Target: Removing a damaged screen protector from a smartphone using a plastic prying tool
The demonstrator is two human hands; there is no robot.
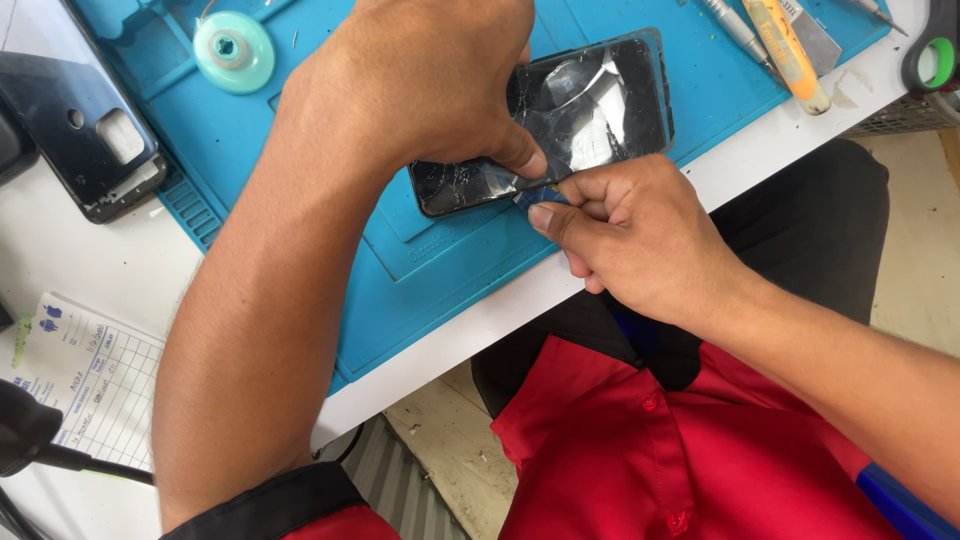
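A black phone [590,110] with a badly cracked glass screen lies on a blue work mat [450,250]. My left hand [420,90] presses down on the phone's left part, thumb along its near edge. My right hand [630,235] pinches a small thin tool [530,195], mostly hidden by the fingers, against the phone's near edge beside the left thumb.
A black phone back cover [85,130] lies at the mat's left edge. A round mint-green reel [233,50] sits at the mat's top. An orange-handled tool [790,55] and metal tweezers [735,30] lie at the top right. A printed form [85,375] rests on the white table.
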